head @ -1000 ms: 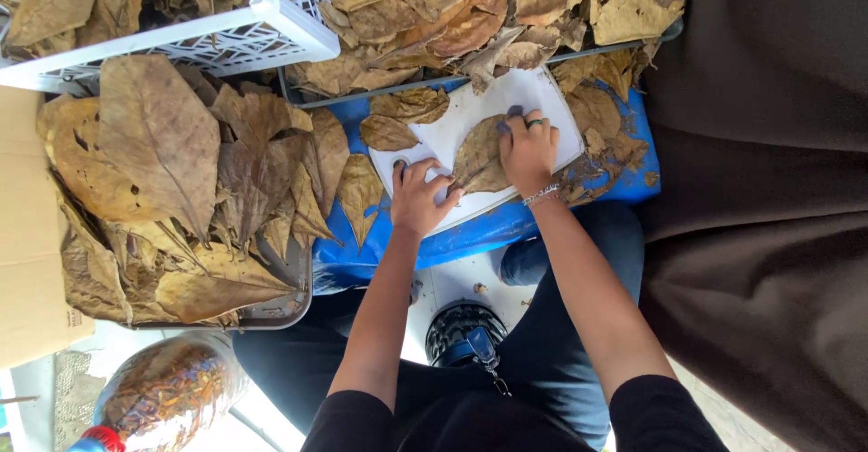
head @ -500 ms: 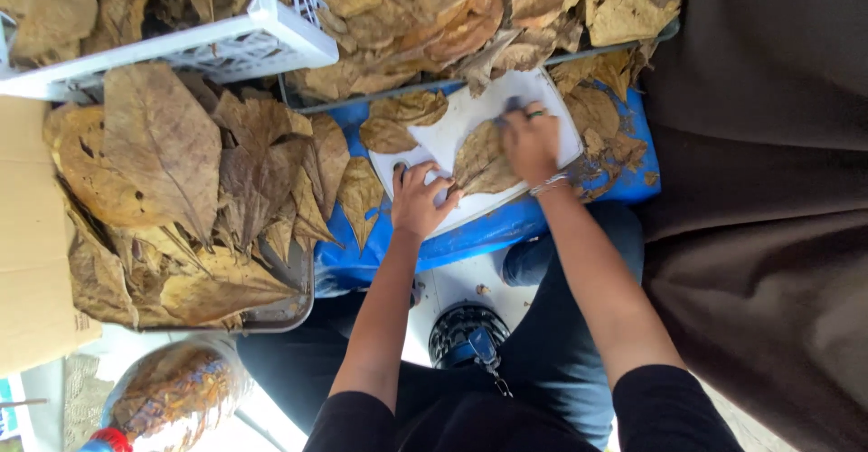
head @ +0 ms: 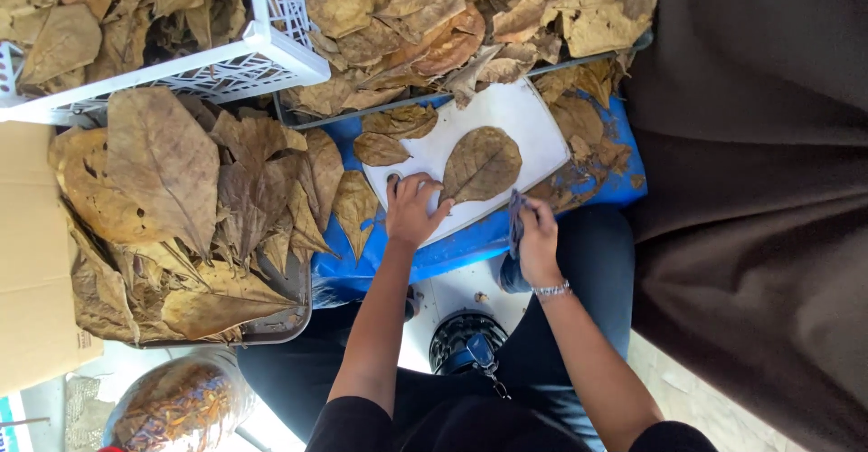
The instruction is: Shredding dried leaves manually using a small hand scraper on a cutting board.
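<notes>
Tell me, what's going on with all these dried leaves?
A seated person works over a white board lying on a blue surface. The left hand presses on the board's near edge beside a large brown dried leaf lying flat on it. The right hand grips a dark cloth at the board's edge. Trays of dried leaves surround them.

Leaf (head: 481,164) on board (head: 533,122), btwn hands.

Hidden and cut-off parts around the white board

The left hand (head: 414,210) covers the near-left corner of the white board (head: 533,122); the right hand (head: 539,240) hides most of a small bluish cloth (head: 515,217), so its shape cannot be told. The white crate (head: 271,50), cardboard box (head: 32,262) and leaf-filled jar (head: 181,407) run off the picture's edges. Loose leaves bury the blue surface's (head: 470,246) far edge.
</notes>
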